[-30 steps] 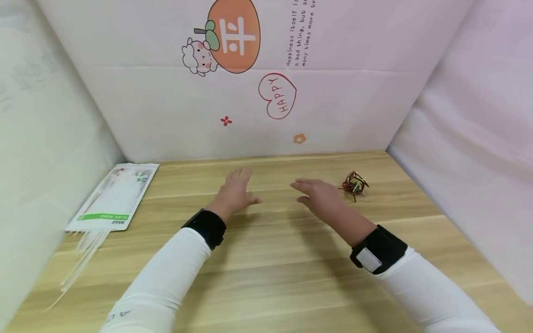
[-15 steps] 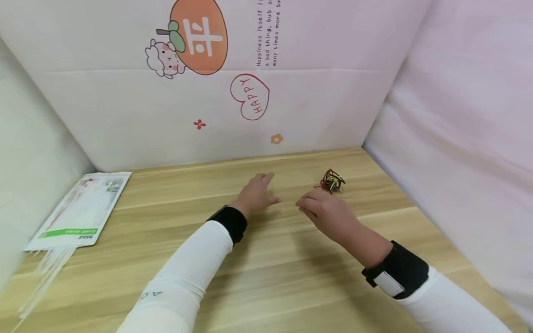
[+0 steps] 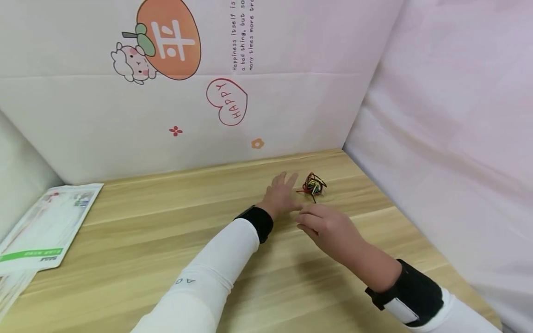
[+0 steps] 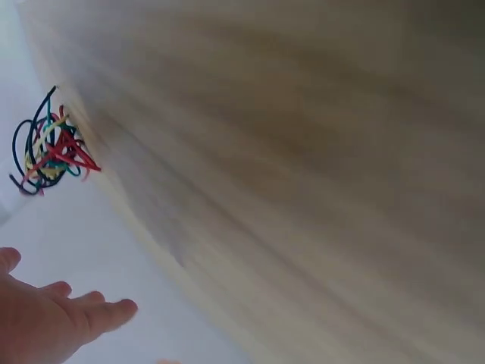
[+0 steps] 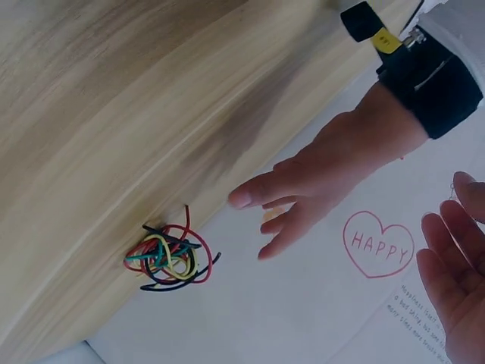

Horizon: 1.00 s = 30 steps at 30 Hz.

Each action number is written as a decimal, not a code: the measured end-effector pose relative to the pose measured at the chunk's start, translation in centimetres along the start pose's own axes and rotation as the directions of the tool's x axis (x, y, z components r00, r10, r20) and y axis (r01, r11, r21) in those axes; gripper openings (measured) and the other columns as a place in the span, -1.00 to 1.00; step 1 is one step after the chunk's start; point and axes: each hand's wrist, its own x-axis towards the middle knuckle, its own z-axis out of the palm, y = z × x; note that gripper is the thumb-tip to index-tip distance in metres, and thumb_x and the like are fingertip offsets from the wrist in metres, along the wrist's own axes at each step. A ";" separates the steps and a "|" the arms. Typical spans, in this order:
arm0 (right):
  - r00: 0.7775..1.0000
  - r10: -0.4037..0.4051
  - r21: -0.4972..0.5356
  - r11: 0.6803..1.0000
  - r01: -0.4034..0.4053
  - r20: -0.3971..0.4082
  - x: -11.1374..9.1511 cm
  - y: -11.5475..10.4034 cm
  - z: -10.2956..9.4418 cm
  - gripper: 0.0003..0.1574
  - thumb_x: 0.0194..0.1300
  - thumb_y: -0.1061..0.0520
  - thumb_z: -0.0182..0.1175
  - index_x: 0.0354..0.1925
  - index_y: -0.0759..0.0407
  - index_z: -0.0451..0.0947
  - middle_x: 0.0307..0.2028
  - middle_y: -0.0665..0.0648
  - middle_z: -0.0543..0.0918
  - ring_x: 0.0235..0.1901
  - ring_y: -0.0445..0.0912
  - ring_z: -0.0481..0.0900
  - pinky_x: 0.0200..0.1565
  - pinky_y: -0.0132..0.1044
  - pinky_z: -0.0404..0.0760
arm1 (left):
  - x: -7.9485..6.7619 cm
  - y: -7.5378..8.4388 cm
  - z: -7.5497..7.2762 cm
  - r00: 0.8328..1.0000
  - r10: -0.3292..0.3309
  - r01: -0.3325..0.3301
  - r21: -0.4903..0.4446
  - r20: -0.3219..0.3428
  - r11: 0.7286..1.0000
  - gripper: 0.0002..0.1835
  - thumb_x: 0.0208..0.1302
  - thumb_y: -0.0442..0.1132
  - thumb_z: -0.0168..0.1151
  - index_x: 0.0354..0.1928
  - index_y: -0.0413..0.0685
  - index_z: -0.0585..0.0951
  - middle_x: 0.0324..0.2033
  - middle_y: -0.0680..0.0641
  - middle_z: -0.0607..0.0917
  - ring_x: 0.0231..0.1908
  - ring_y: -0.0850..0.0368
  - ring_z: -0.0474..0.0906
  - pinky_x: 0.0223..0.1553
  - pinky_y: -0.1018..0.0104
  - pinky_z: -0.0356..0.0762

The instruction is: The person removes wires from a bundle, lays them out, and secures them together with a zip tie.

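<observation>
A tangled bundle of red, black, yellow and green wires (image 3: 313, 185) lies near the back right of the wooden table, with a few loose ends sticking out. My left hand (image 3: 280, 194) is just left of it, fingers spread and holding nothing. In the right wrist view the left hand (image 5: 322, 174) points its thumb and fingers toward the wire bundle (image 5: 170, 258). My right hand (image 3: 331, 229) hovers in front of the bundle, fingers loosely bent. At the right edge of the right wrist view, the right hand's fingers (image 5: 447, 265) show nothing gripped.
A white packet (image 3: 46, 226) with a green stripe lies at the left, pale thin strips (image 3: 14, 286) coming out of its near end. White printed sheeting (image 3: 291, 92) stands along the back of the wooden table (image 3: 145, 240), with plain white sheeting (image 3: 458, 115) at the right.
My left hand has moved right, up beside the wire bundle and close to the right hand. The right hand's fingers have bent a little. The head view has turned to the right.
</observation>
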 end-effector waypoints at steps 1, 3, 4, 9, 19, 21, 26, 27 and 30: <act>1.000 0.007 -0.001 1.000 -0.007 0.001 -0.1 0.1 -0.1 -0.68 -0.19 0.35 0.52 -0.35 0.24 0.69 -0.32 0.09 0.71 -0.27 -0.03 0.70 -0.28 -0.24 0.65 | 0.3 0.3 0.2 1.000 -0.004 0.004 0.006 0.007 1.000 0.10 0.06 0.21 0.39 0.52 0.18 -0.03 0.48 -0.20 -0.04 0.46 -0.17 -0.11 0.31 -0.20 0.12; 1.000 0.020 -0.006 1.000 -0.020 0.003 -0.4 0.2 -0.3 -0.68 -0.19 0.34 0.52 -0.35 0.24 0.69 -0.32 0.08 0.70 -0.27 -0.04 0.69 -0.28 -0.25 0.65 | 1.1 0.9 0.6 1.000 -0.005 0.004 0.024 0.015 1.000 0.12 0.04 0.24 0.40 0.53 0.22 -0.05 0.49 -0.20 -0.08 0.46 -0.18 -0.15 0.30 -0.24 0.09; 1.000 0.026 -0.007 1.000 -0.026 0.003 -0.6 0.3 -0.5 -0.68 -0.19 0.34 0.52 -0.34 0.23 0.69 -0.32 0.07 0.70 -0.27 -0.04 0.69 -0.28 -0.25 0.65 | 1.5 1.2 0.7 1.000 -0.002 0.001 0.027 0.016 1.000 0.13 0.02 0.24 0.40 0.53 0.24 -0.06 0.49 -0.20 -0.10 0.46 -0.19 -0.17 0.31 -0.25 0.07; 0.999 0.046 -0.024 0.999 -0.046 0.003 -1.5 0.9 -1.0 -0.67 -0.20 0.34 0.53 -0.35 0.24 0.68 -0.33 0.06 0.69 -0.24 -0.01 0.70 -0.26 -0.24 0.65 | 3.4 2.4 1.6 0.998 0.042 -0.043 0.043 0.040 0.998 0.16 0.00 0.27 0.40 0.53 0.28 -0.09 0.50 -0.20 -0.13 0.47 -0.20 -0.21 0.33 -0.25 0.00; 0.998 0.061 -0.022 0.998 -0.061 -0.021 -2.2 1.9 -1.3 -0.67 -0.18 0.31 0.51 -0.33 0.20 0.67 -0.34 0.02 0.68 -0.27 -0.05 0.68 -0.24 -0.24 0.64 | 6.3 4.2 2.5 0.994 0.050 -0.057 0.071 0.094 0.996 0.12 0.00 0.31 0.37 0.52 0.27 -0.02 0.49 -0.15 -0.01 0.46 -0.15 -0.10 0.36 -0.21 -0.03; 0.998 0.065 -0.015 0.998 -0.066 -0.025 -2.3 2.0 -1.4 -0.68 -0.17 0.30 0.50 -0.34 0.19 0.66 -0.34 0.00 0.68 -0.28 -0.06 0.67 -0.24 -0.24 0.63 | 6.3 4.8 2.6 0.992 0.044 -0.056 0.096 0.121 0.994 0.07 0.03 0.33 0.33 0.52 0.31 0.00 0.49 -0.13 -0.01 0.47 -0.12 -0.10 0.36 -0.19 -0.02; 0.996 0.083 -0.008 0.997 -0.083 -0.040 -2.7 2.2 -1.4 -0.69 -0.16 0.28 0.48 -0.33 0.19 0.66 -0.33 0.00 0.68 -0.27 -0.07 0.67 -0.24 -0.24 0.63 | 6.0 6.0 2.9 0.987 0.035 -0.065 0.190 0.158 0.980 -0.21 0.14 0.34 0.22 0.40 0.33 0.30 0.49 -0.06 -0.01 0.46 -0.08 -0.10 0.35 -0.15 0.04; 0.996 0.084 -0.009 0.996 -0.085 -0.040 -2.8 2.3 -1.4 -0.68 -0.16 0.28 0.48 -0.32 0.19 0.67 -0.32 0.01 0.68 -0.27 -0.06 0.67 -0.24 -0.24 0.63 | 5.9 6.1 3.0 0.987 0.031 -0.063 0.208 0.158 0.976 -0.30 0.15 0.33 0.21 0.32 0.31 0.40 0.49 -0.04 0.00 0.46 -0.07 -0.09 0.34 -0.14 0.06; 0.996 0.081 -0.013 0.997 -0.082 -0.044 -2.9 2.4 -1.5 -0.65 -0.19 0.28 0.49 -0.31 0.20 0.67 -0.32 0.02 0.68 -0.27 -0.06 0.67 -0.25 -0.25 0.63 | 5.5 6.3 2.8 0.989 0.021 -0.057 0.249 0.143 0.967 -0.53 0.17 0.29 0.22 0.01 0.24 0.58 0.46 -0.01 0.09 0.41 -0.08 0.02 0.31 -0.11 0.13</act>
